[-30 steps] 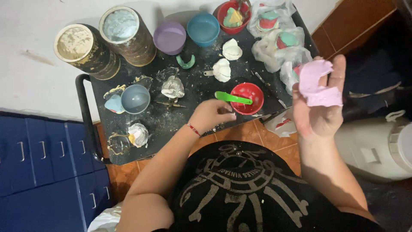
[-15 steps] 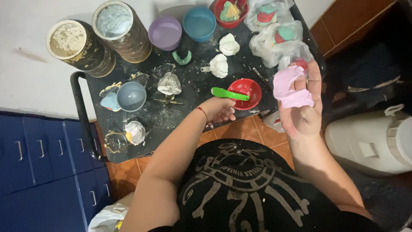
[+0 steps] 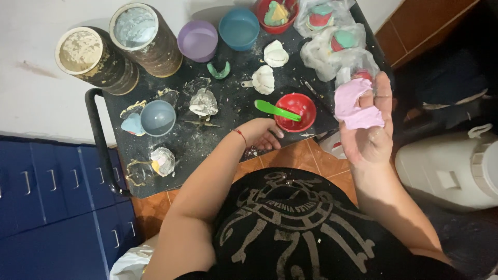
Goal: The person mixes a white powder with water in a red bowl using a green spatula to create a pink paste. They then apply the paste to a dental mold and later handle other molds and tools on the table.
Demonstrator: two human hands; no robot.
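A soft pink lump of putty [image 3: 355,106] is held in the raised right hand [image 3: 369,136]. The left hand [image 3: 262,134] rests loosely curled, empty, on the dark bench [image 3: 228,111] edge, just beside a red bowl [image 3: 295,112] holding a green spatula [image 3: 276,110]. Putty is mixed; white plaster casts [image 3: 264,79] lie beyond.

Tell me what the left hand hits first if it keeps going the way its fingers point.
Most likely the red bowl. The left hand rests at the black tray's near edge, fingers aimed right and slightly forward; the bowl with the green spatula lies just beyond, though depth is uncertain.
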